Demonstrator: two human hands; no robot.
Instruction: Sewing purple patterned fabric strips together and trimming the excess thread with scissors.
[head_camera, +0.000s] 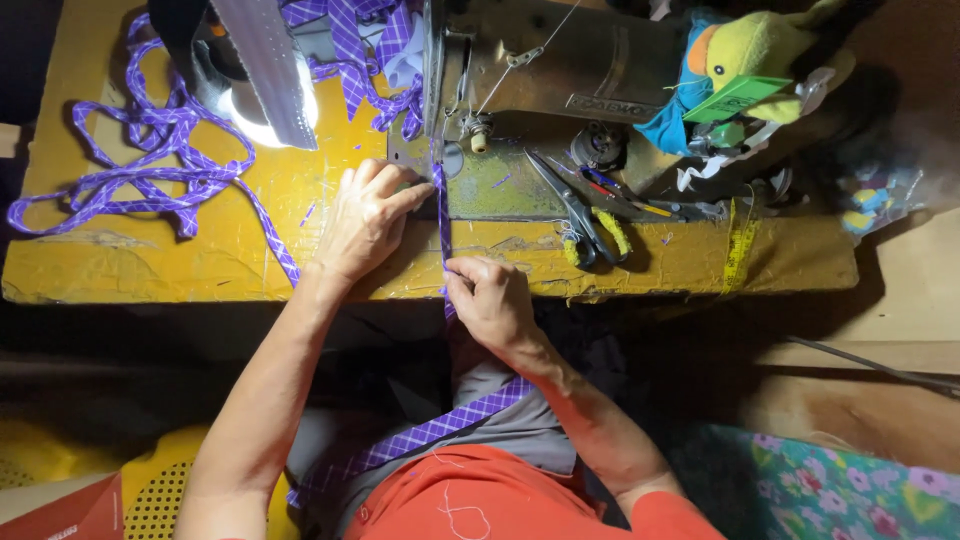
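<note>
In the middle of the frame, a person sat at a yellow worktable (150, 270) with an old sewing machine (560, 70) at the upper centre. The left hand (368, 215) lay flat on the table with its fingers spread a little and holding nothing; the fingertips pressed beside a narrow purple checked fabric strip (443, 215). The right hand (490, 298), just below at the table edge, pinched this strip between thumb and fingers. The strip ran straight from the needle area of the machine down to the right hand and then over the person's lap toward the lower left. A long tangle of sewn strip (140, 160) lay at the upper left of the table. Near it a lamp (262, 100) shone brightly. Right of the hands, scissors (575, 205) rested on the machine base, and a yellow measuring tape (740, 250) hung over the table edge. A yellow plush toy (760, 45) sat at the upper right.
</note>
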